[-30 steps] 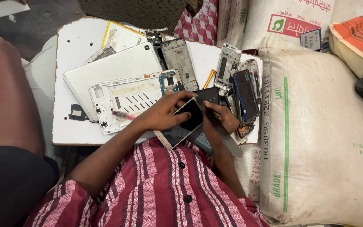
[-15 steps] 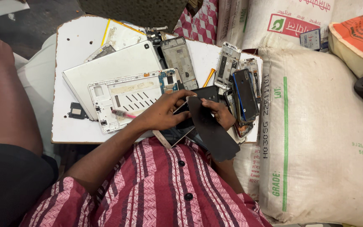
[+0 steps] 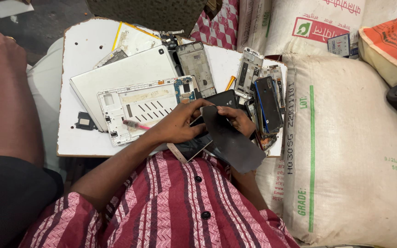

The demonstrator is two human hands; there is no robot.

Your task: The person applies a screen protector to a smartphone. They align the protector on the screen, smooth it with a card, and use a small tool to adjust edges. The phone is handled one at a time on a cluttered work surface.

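Observation:
My left hand (image 3: 180, 125) grips a gold-edged phone (image 3: 190, 149) at the near edge of the white board (image 3: 81, 50). My right hand (image 3: 238, 120) pinches the top of a thin dark panel (image 3: 233, 144), which hangs tilted over the phone's right side and down over my striped shirt. A pink-handled tool (image 3: 135, 124) lies on a white tablet frame (image 3: 136, 103) just left of my left hand. A black phone part (image 3: 224, 98) sits right behind both hands.
A white tablet back (image 3: 116, 73), several stripped phone frames (image 3: 249, 71) and a small black part (image 3: 84, 121) lie on the board. Big white sacks (image 3: 345, 138) stand to the right. Another person's arm (image 3: 5, 92) rests at the left.
The dark panel has come up off the phone and now hangs loose from my right hand, swung out to the right and downward. The other person's arm shifted slightly.

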